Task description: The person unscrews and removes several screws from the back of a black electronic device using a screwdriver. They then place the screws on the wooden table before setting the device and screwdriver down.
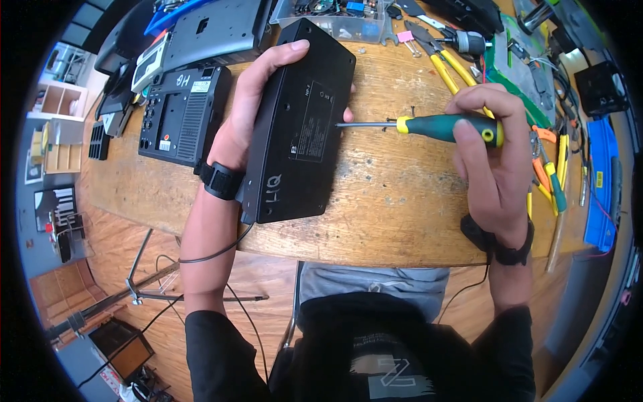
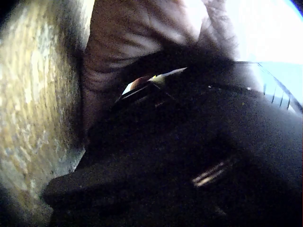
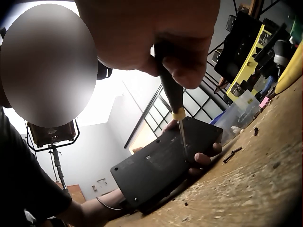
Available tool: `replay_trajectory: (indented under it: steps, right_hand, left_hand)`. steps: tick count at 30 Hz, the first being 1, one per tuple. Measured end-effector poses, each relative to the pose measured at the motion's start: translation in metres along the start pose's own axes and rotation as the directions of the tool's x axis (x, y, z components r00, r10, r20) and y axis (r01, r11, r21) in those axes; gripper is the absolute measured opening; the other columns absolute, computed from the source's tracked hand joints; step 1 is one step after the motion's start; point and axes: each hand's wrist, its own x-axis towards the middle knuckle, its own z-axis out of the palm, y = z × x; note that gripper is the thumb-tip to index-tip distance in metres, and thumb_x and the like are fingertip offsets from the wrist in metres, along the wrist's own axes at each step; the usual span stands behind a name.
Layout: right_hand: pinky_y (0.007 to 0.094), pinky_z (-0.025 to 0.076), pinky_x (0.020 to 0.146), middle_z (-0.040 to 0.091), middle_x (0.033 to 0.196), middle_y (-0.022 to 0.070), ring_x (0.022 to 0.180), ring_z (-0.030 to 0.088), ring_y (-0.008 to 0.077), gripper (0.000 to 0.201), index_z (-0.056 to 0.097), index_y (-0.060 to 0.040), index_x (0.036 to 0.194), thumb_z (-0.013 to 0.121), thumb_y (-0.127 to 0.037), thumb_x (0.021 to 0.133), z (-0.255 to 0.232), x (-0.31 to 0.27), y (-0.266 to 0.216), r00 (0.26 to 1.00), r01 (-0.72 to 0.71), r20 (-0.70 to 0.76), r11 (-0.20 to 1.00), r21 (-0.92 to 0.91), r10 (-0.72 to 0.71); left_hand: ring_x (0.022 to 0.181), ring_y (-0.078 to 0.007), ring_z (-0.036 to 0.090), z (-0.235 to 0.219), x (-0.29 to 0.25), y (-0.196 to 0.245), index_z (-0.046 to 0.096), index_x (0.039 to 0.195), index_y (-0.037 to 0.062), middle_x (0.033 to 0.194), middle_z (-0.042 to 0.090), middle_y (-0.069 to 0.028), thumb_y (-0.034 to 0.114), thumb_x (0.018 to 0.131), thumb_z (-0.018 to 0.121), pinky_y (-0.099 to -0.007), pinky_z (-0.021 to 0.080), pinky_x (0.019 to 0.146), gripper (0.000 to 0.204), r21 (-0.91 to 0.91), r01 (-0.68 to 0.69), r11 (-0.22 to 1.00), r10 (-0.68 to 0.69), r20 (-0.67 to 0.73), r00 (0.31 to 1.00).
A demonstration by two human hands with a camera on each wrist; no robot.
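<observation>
My left hand [image 1: 249, 94] holds a flat black box [image 1: 274, 141] tilted up on its edge, the thumb over its near face and fingertips showing past the far edge. The box has a printed label [image 1: 310, 127], "HQ" written at one end and screw holes along its rim. In my right hand [image 1: 492, 161] is a screwdriver [image 1: 435, 127] with a green and yellow handle. Its thin shaft reaches the box, with the tip at a hole near the edge, as the right wrist view also shows. The left wrist view is mostly dark, filled by the box's underside and the palm.
Loose screws [image 3: 232, 155] lie on the worn wooden table [image 1: 402, 214] beside the box. Another black device [image 1: 184, 114] stands at the left. Yellow-handled cutters [image 1: 445, 70], a clear parts bin [image 1: 335, 23] and a blue tray [image 1: 603, 187] lie behind and right. A cable [image 1: 214, 254] crosses the left forearm.
</observation>
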Motion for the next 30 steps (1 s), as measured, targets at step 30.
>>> replay_trajectory:
  steps: [30]
  right_hand:
    - [0.0252,0.049,0.066,0.065,0.102,0.0098,0.079,0.062,0.0149,0.036,0.059,0.0004,0.121,0.077,-0.007,0.091,0.008,0.005,0.003,0.994,-0.025,-0.103,0.999,-0.025,0.022]
  left_hand:
    - [0.082,-0.03,0.076,0.001,-0.001,0.0,0.064,0.12,-0.0098,0.102,0.074,-0.023,0.046,0.099,0.057,-0.0375,0.064,0.077,0.06,-0.003,0.02,1.0,-0.02,-0.008,1.0]
